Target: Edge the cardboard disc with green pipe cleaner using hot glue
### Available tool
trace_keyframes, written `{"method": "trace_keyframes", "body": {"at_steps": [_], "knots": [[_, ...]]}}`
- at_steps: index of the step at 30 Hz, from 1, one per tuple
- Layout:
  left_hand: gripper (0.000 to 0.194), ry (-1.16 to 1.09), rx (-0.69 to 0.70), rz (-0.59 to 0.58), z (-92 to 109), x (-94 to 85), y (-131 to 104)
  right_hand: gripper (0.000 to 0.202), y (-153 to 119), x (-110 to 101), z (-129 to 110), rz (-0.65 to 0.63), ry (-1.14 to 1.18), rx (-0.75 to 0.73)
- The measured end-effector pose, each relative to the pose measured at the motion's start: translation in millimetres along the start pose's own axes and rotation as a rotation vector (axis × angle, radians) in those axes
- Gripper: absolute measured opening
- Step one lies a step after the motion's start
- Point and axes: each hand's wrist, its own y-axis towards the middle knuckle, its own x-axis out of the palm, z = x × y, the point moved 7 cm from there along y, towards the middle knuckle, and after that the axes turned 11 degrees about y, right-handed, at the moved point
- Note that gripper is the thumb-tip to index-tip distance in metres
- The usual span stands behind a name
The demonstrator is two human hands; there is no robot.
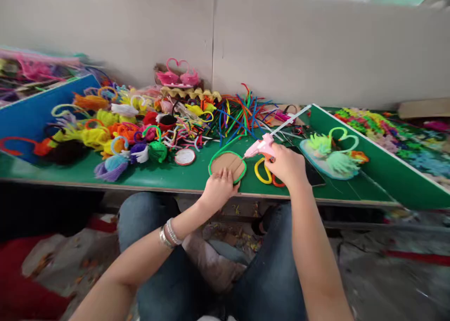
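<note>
On the green table's front part lies a round cardboard disc (225, 162) with a green pipe cleaner (211, 160) around its edge. The pipe cleaner's free end runs up to the pile behind. My left hand (221, 186) grips the disc's near edge, fingers on top and thumb at the right side. In my right hand (283, 161) is a pink glue gun (260, 146) with a glue stick in its back; its nozzle is at the disc's right edge. Scissors with yellow and orange handles (263, 171) lie below the gun.
Yarn pieces and curved pipe cleaners (94, 133) heap at left. Loose pipe cleaners (242, 110) lie behind the disc. At right are a dark flat object (311, 171), a green swan pair (337, 159) and a slanted green divider (379, 157). A pink swan pair (178, 77) stands at the back.
</note>
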Motion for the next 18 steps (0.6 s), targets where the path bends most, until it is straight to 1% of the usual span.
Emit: {"method": "trace_keyframes", "body": {"at_steps": [9,18], "knots": [[0.046,0.01,-0.006,0.065,-0.3,-2.5,-0.2,0.035,-1.8,-2.8,-2.9,-0.036,0.042,-0.003],[0.045,-0.006,-0.009,0.105,-0.2,-3.1,-0.4,0.036,-2.5,-7.9,-0.8,0.0,0.055,0.003]]}}
